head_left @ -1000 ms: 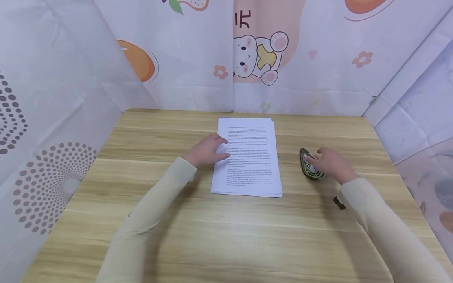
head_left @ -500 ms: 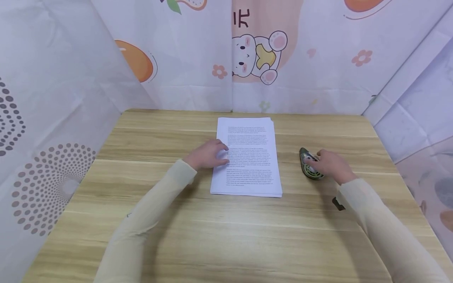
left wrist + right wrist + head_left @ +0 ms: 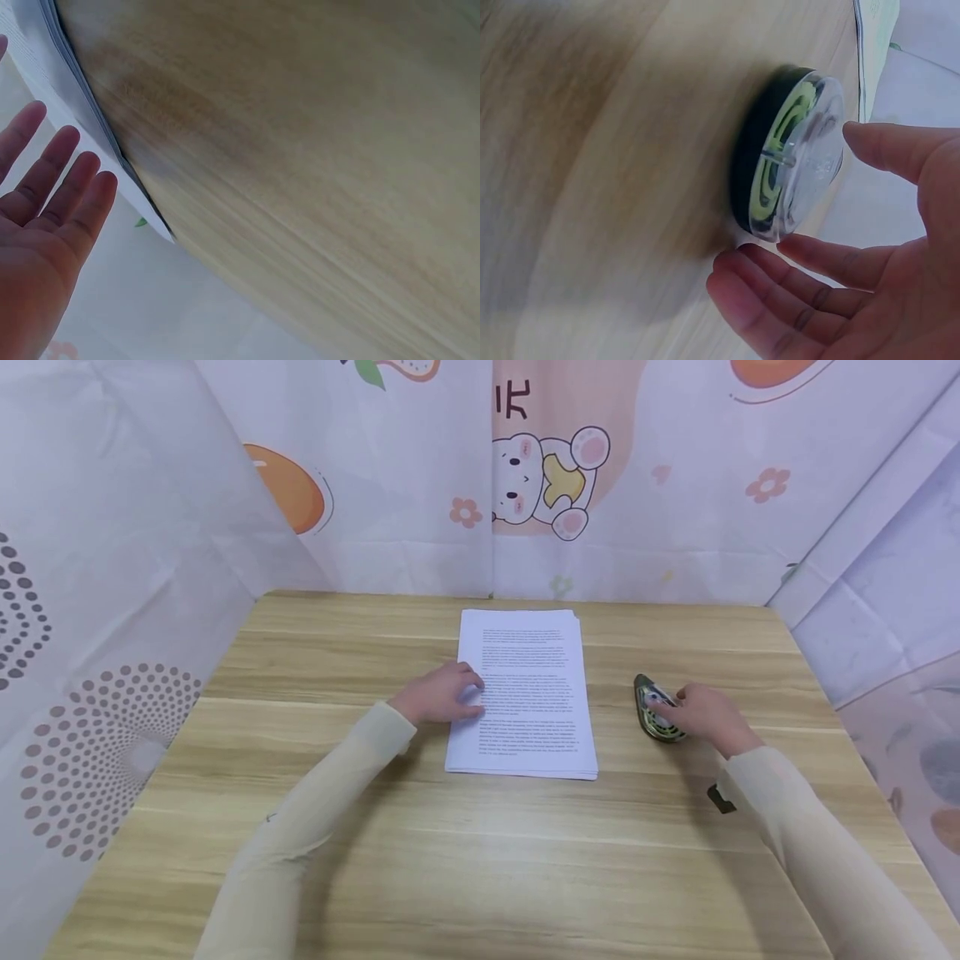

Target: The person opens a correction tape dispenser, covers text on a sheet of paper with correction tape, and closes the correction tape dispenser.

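A stack of printed paper [image 3: 525, 693] lies on the wooden table, and its layered edge shows in the left wrist view. My left hand [image 3: 441, 693] is at the stack's left side, fingers extended and spread, with nothing in its grasp. To the right of the paper lies a correction tape [image 3: 654, 720] with a clear cover and green wheels inside. My right hand [image 3: 705, 714] is close around it. In the right wrist view the thumb is by one edge of the correction tape [image 3: 810, 150] and the fingers by another; whether they touch it I cannot tell.
A small dark piece [image 3: 721, 799] shows beside the right cuff. The wooden table [image 3: 480, 860] stretches in front of the paper. Patterned curtains [image 3: 405, 560] hang behind and at both sides.
My left hand has slid a little toward me along the paper's left edge. My right hand has shifted slightly toward me over the correction tape, which stays in place.
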Motion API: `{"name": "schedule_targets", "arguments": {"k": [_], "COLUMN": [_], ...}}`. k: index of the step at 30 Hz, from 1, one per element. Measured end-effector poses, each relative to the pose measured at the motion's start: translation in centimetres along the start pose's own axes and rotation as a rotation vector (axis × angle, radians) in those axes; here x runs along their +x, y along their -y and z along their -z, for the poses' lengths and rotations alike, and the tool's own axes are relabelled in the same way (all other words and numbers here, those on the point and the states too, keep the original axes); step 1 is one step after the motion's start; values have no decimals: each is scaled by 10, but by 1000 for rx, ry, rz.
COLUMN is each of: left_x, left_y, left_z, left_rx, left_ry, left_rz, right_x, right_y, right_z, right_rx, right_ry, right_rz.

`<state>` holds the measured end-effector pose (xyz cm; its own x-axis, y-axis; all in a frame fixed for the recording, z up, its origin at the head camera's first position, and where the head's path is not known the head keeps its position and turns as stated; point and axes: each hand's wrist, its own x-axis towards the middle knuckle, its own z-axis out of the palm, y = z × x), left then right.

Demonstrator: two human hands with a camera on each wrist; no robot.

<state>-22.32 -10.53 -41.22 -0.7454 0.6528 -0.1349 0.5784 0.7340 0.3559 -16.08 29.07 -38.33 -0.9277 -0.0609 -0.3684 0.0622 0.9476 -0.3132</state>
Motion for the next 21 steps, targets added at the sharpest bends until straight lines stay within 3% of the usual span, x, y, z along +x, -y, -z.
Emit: {"name": "schedule_targets", "arguments": {"k": [21], "left_x": [0], "left_y": [-1], "left_z": [-3], "left_rx": [30], "left_ry": [-12], "left_rz": [-31], "right_x": [4], "right_y": [-5], "right_z": [-4], "right_rx": [73], "right_ry": [47], "right_rz": [-33]}}
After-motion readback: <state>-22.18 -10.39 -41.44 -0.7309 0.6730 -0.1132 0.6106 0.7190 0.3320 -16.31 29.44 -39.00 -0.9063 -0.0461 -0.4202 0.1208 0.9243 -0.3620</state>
